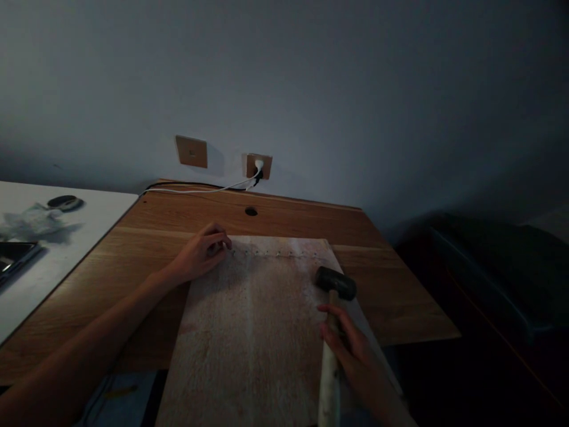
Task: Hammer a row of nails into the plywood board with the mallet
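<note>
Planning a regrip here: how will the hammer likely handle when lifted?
The hammer is probably head-heavy, given the bulky dark head on a slimmer handle. It should feel stiff, since the handle looks straight. Its rounded head could rock.

Two bare hands [198,256], slender fingers [215,239], bare left forearm [106,323], bare right wrist [377,382]

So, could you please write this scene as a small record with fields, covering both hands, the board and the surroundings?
left hand: the left hand, fingers bent, at the far left corner of the board; whether it pinches something is unclear
right hand: the right hand grips a black-headed mallet with a pale handle
board: pale, worn wooden board, lying on a brown wooden table
on board: row of small nail-like pieces along the far edge
wall: two square, gold-brown wall plates, the right one with plugs
</note>
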### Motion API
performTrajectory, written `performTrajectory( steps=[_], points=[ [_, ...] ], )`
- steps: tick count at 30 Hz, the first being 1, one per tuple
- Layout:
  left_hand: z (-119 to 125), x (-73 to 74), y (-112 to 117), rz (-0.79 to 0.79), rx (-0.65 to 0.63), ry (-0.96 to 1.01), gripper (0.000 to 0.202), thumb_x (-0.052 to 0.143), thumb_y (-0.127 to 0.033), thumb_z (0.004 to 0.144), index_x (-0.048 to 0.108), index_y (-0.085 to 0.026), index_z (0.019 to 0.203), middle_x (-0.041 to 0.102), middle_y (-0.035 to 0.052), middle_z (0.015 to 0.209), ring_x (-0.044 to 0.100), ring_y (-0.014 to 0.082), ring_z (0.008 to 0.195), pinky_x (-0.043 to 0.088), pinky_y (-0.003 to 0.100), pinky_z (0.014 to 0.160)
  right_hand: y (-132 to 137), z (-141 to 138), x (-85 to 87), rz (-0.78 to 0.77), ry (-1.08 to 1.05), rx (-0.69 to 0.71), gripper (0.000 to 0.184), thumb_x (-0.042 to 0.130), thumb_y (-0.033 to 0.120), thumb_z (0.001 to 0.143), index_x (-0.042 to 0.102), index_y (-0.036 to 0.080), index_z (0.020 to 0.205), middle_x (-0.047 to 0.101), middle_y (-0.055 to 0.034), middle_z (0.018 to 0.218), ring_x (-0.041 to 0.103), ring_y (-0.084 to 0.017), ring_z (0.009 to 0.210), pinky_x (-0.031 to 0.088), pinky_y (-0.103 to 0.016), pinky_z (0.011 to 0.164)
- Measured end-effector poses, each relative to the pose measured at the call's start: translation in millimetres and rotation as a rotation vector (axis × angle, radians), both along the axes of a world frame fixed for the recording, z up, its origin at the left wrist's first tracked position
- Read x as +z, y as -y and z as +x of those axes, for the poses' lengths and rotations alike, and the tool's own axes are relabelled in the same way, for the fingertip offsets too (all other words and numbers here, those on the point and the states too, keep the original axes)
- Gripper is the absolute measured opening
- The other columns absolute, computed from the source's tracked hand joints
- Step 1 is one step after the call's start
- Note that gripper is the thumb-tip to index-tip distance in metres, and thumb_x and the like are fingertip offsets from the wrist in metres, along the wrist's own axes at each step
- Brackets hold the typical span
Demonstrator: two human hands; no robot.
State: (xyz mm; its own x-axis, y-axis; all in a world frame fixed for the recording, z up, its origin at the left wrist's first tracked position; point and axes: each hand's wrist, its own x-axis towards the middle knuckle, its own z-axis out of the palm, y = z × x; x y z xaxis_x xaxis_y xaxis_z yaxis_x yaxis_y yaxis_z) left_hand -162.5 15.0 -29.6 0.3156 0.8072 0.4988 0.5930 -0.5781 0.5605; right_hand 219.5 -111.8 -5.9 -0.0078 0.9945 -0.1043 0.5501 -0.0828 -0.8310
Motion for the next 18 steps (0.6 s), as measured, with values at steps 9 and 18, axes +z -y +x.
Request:
performTrajectory(
  steps=[9,18],
  points=[
    [6.0,2.6,5.1,0.038,-0.023,-0.042,0.019,0.054,-0.014,0.088,0.071,-0.019,0.095,0.055,0.0048,0.1,0.056,0.0121,0.075,0.05,0.026,0.067,-5.6,-23.9,-9.9,0.036,-0.029,0.118,0.052,0.056,0.059,0.096,0.067,0.018,0.125,0.064,-0.0032,0.078,0.056,-0.013,0.051,0.045,-0.025,0.046],
    [7.6,5.6,5.9,0.033,-0.024,-0.103,0.018,0.053,-0.013,0.085,0.069,-0.018,0.093,0.059,0.0053,0.098,0.059,0.0131,0.076,0.051,0.027,0.07,-3.6,-25.7,-19.7,0.163,-0.037,0.059,0.041,0.057,0.053,0.098,0.07,0.018,0.116,0.061,-0.001,0.073,0.055,-0.012,0.051,0.042,-0.023,0.046]
  ],
)
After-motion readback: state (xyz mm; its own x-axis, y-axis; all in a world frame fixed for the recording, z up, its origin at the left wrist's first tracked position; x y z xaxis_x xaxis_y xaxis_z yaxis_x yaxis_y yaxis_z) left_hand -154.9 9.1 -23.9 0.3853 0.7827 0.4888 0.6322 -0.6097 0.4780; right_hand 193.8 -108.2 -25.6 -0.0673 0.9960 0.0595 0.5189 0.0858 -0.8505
